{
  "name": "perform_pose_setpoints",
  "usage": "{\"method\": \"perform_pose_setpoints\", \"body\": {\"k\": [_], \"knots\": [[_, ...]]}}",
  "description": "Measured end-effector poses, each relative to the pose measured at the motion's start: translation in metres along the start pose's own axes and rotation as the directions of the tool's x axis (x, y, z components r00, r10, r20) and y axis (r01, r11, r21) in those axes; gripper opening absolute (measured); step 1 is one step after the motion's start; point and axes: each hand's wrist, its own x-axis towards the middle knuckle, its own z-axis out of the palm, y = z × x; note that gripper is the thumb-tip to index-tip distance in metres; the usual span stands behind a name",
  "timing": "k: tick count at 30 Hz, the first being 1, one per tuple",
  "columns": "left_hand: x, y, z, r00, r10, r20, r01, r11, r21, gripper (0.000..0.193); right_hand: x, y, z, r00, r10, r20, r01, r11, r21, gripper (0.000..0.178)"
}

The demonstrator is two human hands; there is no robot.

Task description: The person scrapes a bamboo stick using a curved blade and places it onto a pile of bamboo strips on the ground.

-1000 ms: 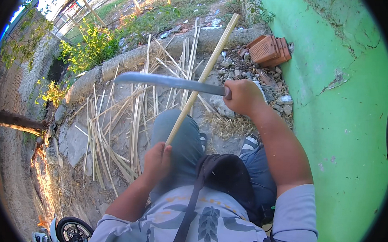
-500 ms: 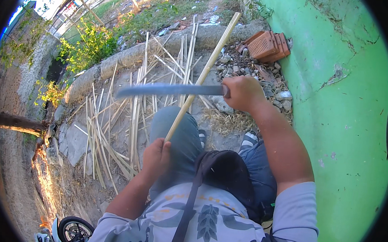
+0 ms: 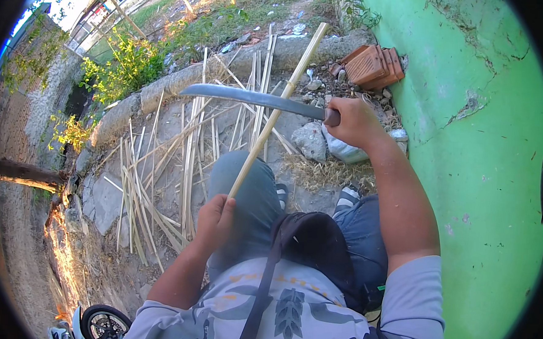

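Note:
My left hand is closed round the lower end of a long pale bamboo strip, which slants up and away to the right across my left knee. In my right hand is the handle of a machete, its long curved blade pointing left. The blade crosses the strip's upper part; whether it bears on the strip or passes just over it, I cannot tell. On the ground past my knees lie several split bamboo strips, loosely heaped and crossing one another.
A green wall stands close on my right. Stacked clay roof tiles, rubble and large stones lie beside it. A low concrete kerb runs behind the strips. At lower left is a motorbike wheel; a log juts in at left.
My right hand has shifted slightly right and the machete blade has tilted, its tip now higher. The held strip's upper end has swung a little left and down. My left hand keeps its grip.

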Motion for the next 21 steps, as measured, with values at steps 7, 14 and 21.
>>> {"method": "perform_pose_setpoints", "body": {"k": [7, 14, 21], "knots": [[0.001, -0.012, 0.001, 1.000, 0.008, -0.004, -0.008, 0.997, -0.080, 0.033, 0.002, -0.007, -0.016, 1.000, 0.013, -0.024, -0.022, 0.908, -0.419, 0.026], [0.002, -0.020, 0.007, 0.998, 0.011, -0.063, -0.017, 0.996, -0.089, 0.035, -0.007, -0.039, 0.001, 0.967, -0.128, 0.218, 0.166, 0.973, -0.164, 0.016], [-0.003, -0.017, 0.006, 0.992, 0.053, -0.114, -0.058, 0.997, -0.041, 0.036, 0.008, -0.002, 0.007, 0.982, 0.171, -0.076, -0.178, 0.980, -0.088, 0.017]]}}
